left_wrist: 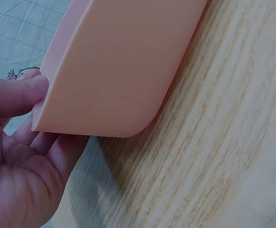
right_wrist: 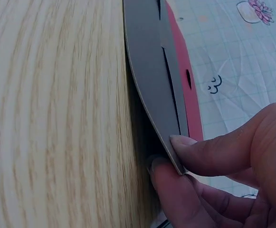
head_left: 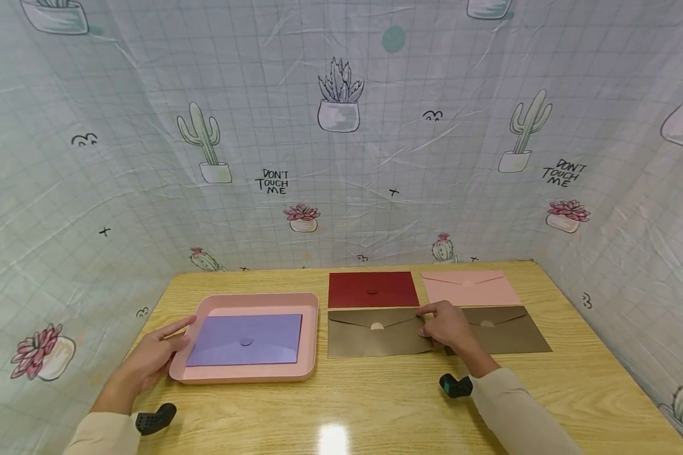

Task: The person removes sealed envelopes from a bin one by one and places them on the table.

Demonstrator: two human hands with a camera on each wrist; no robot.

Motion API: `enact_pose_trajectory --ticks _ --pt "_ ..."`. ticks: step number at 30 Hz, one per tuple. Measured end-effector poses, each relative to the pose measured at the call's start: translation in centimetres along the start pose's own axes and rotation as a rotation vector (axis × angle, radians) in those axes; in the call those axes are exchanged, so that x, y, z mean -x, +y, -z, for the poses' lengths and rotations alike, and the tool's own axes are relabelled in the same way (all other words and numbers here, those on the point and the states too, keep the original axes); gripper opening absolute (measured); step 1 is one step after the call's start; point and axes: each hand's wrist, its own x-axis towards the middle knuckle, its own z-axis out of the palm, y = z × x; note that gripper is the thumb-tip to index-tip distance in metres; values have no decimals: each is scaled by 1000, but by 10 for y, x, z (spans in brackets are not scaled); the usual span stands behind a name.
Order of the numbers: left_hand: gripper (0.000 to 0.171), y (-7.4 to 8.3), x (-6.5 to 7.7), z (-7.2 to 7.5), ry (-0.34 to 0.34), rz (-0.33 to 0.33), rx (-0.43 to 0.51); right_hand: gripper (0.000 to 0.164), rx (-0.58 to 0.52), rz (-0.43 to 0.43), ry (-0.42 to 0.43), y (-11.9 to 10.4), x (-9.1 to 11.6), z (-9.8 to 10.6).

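Observation:
My left hand (head_left: 149, 357) holds the left side of a pink tray (head_left: 250, 379). In the left wrist view its thumb presses the tray's rim while the other fingers lie behind and under the wall. A purple envelope (head_left: 245, 332) lies inside the tray, with a thin red edge showing beneath it. My right hand (head_left: 446, 325) pinches the right end of a brown envelope (head_left: 370, 338). Between thumb and finger, that end of the envelope (right_wrist: 149, 71) bends up off the table in the right wrist view. Beside it, a second brown envelope (head_left: 506, 335) is partly hidden by the hand.
Behind the brown envelopes lie a dark red envelope (head_left: 370, 287) and a pink envelope (head_left: 478, 291). Everything rests on a wood-grain table (head_left: 296, 417). A plant-printed cloth (head_left: 375, 164) hangs around its back and sides. Black devices (head_left: 455, 385) sit at both wrists.

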Motion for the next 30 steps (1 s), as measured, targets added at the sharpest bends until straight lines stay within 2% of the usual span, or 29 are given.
enact_pose_trajectory --ticks 4,10,27,30 --pt "62 -1 -1 1 -7 -1 12 40 96 2 10 -4 -1 1" --pt "61 0 -2 2 -8 -5 11 38 161 1 6 -8 -1 1" --pt "62 -1 0 1 -4 -7 14 37 148 28 -2 -6 -1 2" --pt "61 0 0 0 2 -9 6 36 109 16 -7 -8 2 2"
